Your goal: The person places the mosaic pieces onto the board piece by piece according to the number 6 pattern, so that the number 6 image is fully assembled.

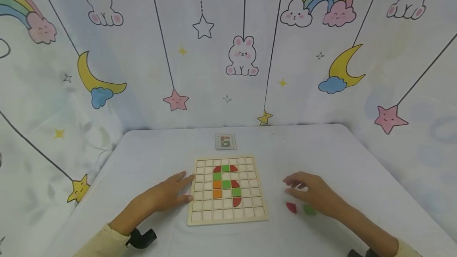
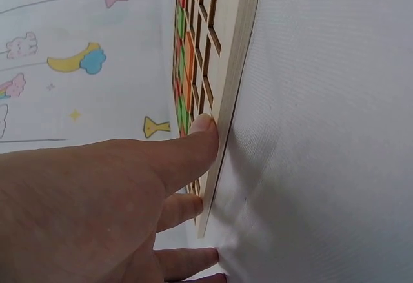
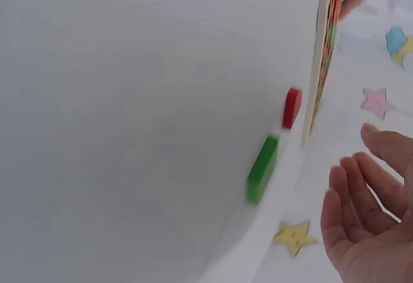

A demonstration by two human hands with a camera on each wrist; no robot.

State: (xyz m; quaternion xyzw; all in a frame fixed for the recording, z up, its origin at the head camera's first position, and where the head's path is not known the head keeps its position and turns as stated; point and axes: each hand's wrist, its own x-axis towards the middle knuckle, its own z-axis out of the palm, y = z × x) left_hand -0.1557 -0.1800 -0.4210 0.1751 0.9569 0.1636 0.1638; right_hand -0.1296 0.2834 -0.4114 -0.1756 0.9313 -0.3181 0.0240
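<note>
A wooden grid board [image 1: 246,220] lies flat on the table. Red quarter-round, green square and orange square pieces form a figure like a 6 in its cells. My left hand [image 1: 166,194] rests at the board's left edge, fingers spread; in the left wrist view the thumb [image 2: 201,128] touches the rim. To the right of the board my right hand [image 1: 315,193] hovers with loosely bent fingers and nothing between them. Just below it lie a red quarter-round piece [image 1: 291,208] and a green piece [image 1: 309,210], the latter partly hidden by the hand in the head view.
Behind the board lies a small card [image 1: 225,142] printed with a grid and a coloured 6. The white tabletop [image 1: 160,150] reaches back to a curtain [image 1: 214,82] patterned with rabbits, stars, moons and rainbows.
</note>
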